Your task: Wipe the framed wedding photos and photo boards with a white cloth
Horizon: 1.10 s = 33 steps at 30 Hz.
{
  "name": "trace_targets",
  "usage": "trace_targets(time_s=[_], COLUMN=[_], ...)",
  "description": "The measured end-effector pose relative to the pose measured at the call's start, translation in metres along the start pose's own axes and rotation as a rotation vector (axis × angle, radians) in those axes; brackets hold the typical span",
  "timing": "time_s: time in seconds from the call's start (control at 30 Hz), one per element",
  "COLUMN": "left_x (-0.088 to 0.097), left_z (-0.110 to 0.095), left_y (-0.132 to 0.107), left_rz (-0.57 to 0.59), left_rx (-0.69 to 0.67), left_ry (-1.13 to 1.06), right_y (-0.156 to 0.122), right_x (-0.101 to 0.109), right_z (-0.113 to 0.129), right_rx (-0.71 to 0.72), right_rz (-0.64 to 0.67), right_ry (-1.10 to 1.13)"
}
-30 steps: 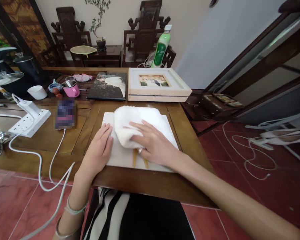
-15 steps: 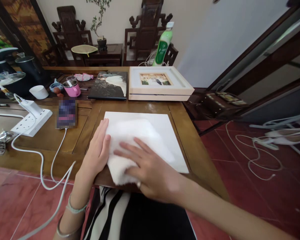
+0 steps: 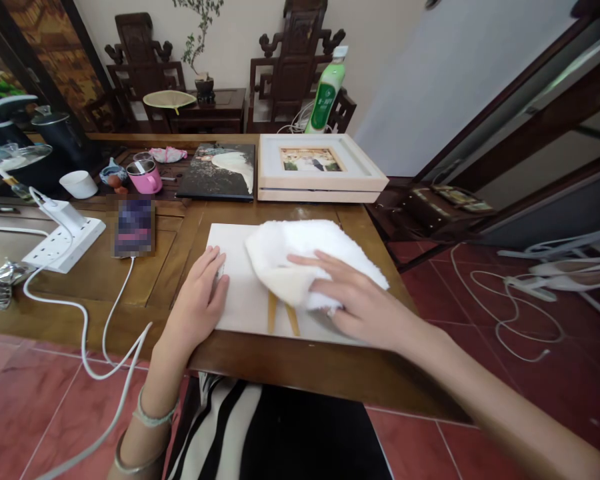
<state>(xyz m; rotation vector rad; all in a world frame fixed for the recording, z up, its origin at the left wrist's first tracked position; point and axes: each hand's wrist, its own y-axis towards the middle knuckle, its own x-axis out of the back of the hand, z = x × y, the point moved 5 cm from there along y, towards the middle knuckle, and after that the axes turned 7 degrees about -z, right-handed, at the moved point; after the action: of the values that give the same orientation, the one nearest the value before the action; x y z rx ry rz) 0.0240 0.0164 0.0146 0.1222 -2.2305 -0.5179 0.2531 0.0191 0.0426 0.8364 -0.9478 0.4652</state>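
A flat white panel (image 3: 245, 308) lies on the wooden table before me, with two tan strips (image 3: 271, 315) in a V showing on its near part. My left hand (image 3: 197, 293) rests flat on the panel's left edge, fingers stretched out and holding nothing. Over the panel's right side, my right hand (image 3: 355, 290) grips a fluffy white cloth (image 3: 325, 237). The cloth is bunched under the fingers and covers the panel's far right corner, reaching past its right edge. Some fingertips of the right hand are hidden in its folds.
Behind the panel are a pale box frame (image 3: 323, 193) with a picture, a dark photo panel (image 3: 217, 172) and a green bottle (image 3: 326, 93). On the left are a pink mug (image 3: 145, 179), a phone (image 3: 133, 227), a power strip (image 3: 65, 243) and loose white cables (image 3: 85, 333).
My right hand has swept the cloth to the right and away from me, uncovering the panel's left part and the tan strips. The left hand has barely moved.
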Motion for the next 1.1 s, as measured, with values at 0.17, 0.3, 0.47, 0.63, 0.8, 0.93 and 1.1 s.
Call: trace_targets(time_s=[0.17,0.3,0.47,0.63,0.8,0.93,1.1], left_x=[0.0,0.0,0.0,-0.001,-0.002,-0.002,-0.003], left_z=[0.0,0.0,0.001,0.002,0.002,0.001,0.0], left_y=[0.0,0.0,0.0,-0.001,-0.001,0.0,0.0], left_rz=[0.012,0.004,0.01,0.011,0.016,0.009,0.0], left_rx=[0.004,-0.003,-0.009,-0.004,-0.002,-0.002,0.003], left_ry=[-0.005,-0.006,-0.008,-0.008,0.005,0.011,0.014], right_y=[0.032,0.042,0.024,-0.006,-0.035,-0.054,-0.064], right_x=[-0.005,-0.01,-0.014,-0.006,0.003,0.01,0.014], right_z=[-0.043,-0.051,-0.037,-0.009,0.024,0.052,0.069], right_rx=[-0.079,-0.107,-0.112,-0.045,-0.03,0.015,0.092], right_rz=[-0.079,-0.097,-0.098,-0.107,-0.072,-0.04,-0.01], right_ry=[-0.097,-0.134,-0.171,-0.17,-0.109,-0.067,-0.029])
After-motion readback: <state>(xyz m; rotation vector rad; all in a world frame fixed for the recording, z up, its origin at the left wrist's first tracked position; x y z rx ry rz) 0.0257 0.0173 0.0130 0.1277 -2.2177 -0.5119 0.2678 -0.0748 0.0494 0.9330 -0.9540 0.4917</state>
